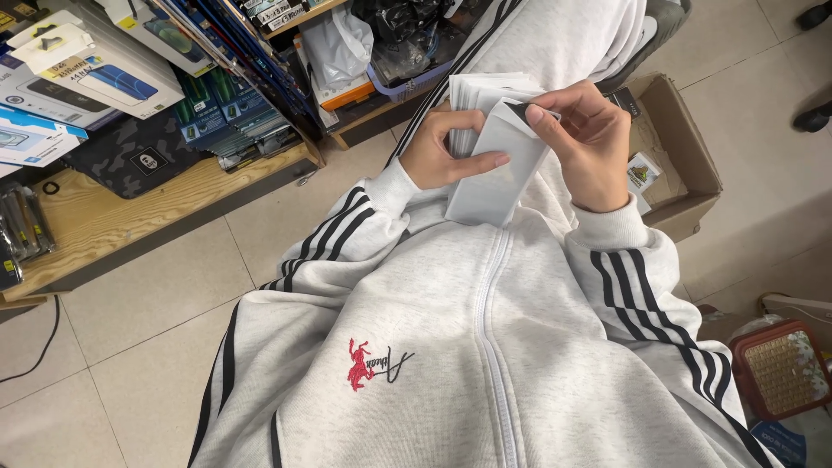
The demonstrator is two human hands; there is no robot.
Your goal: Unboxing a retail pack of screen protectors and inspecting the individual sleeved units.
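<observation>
1. Grey zip-up jacket [485,347] with black arm stripes and a small red chest emblem is filling the near part of the view, its two sleeves reaching up toward the hands.
2. One stack of white flat packets [485,95] is sitting in the left hand [438,156], which is wrapping around it from below, thumb lying across the front; the number of packets in it is too hard to tell.
3. One single white packet [498,169] is standing out in front of the stack, long, rectangular and plain-faced, with a dark strip at its top edge; it is hanging over the lap at chest height.
4. Right hand [589,143] is pinching that packet's top corner, fingers closed narrowly on it.
5. One open cardboard box [685,165] is sitting on the floor just right of the hands, holding a small packet with a green picture.
6. One wooden shelf [130,208] on the left is carrying several boxed goods, and one blue basket [407,82] farther back is holding dark items.
</observation>
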